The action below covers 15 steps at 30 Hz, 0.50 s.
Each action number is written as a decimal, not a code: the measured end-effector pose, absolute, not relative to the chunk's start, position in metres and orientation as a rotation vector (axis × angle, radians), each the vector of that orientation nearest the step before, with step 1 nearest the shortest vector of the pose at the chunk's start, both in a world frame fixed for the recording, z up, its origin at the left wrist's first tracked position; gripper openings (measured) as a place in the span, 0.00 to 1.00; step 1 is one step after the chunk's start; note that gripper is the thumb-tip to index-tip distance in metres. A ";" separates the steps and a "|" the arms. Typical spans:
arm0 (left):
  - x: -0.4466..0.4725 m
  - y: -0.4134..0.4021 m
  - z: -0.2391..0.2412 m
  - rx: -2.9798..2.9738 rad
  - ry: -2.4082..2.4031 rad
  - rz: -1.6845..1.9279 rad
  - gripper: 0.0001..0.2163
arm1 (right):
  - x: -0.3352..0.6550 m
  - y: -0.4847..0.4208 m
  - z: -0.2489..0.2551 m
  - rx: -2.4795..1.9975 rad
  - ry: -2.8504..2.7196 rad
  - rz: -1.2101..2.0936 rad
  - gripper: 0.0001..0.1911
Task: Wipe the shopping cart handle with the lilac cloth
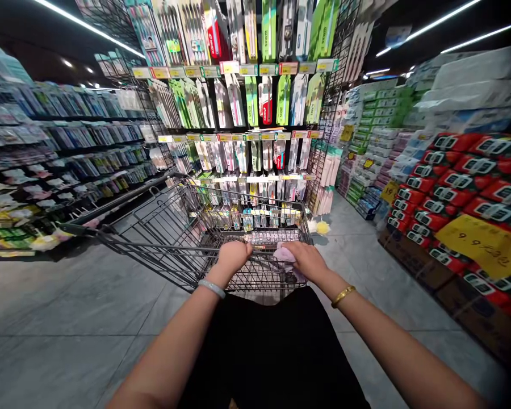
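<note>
A black wire shopping cart (153,250) stands right in front of me, its side rail running across my view. My left hand (234,257), with a pale bangle at the wrist, is closed around that rail. To its right, my right hand (309,260), wearing a gold bracelet, grips a crumpled lilac cloth (284,254). The cloth lies against the rail, and part of it hangs over the wire side. My right fingers are partly hidden by the cloth. Through the mesh, the cart's wire floor is visible.
A rack of packaged toothbrushes (251,102) rises just beyond the cart. Red packs (464,176) are stacked along the right, with a yellow price sign (477,244) on them. Stocked shelves (89,142) line the left. Grey tiled floor (80,312) surrounds the cart.
</note>
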<state>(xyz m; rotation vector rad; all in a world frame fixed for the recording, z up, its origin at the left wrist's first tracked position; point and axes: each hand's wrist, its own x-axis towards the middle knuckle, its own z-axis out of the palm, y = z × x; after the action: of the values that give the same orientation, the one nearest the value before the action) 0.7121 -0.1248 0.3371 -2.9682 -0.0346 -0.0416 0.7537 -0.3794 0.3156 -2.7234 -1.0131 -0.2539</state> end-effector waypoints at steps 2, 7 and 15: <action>0.714 -0.127 0.338 -2.973 -0.019 -0.039 0.20 | 0.752 -0.377 0.314 -2.748 -0.963 -0.282 0.27; 0.727 -0.159 0.335 -3.012 0.070 -0.043 0.22 | 0.742 -0.345 0.308 -2.775 -0.929 -0.369 0.23; 0.730 -0.179 0.331 -3.077 0.036 -0.104 0.25 | 0.757 -0.372 0.312 -2.674 -1.054 -0.212 0.27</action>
<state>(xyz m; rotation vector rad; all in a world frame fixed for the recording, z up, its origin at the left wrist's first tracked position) 0.7304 -0.1788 0.3311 -3.0772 0.0363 -0.1036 0.7565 -0.3718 0.3119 -2.6743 -1.0537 -0.2119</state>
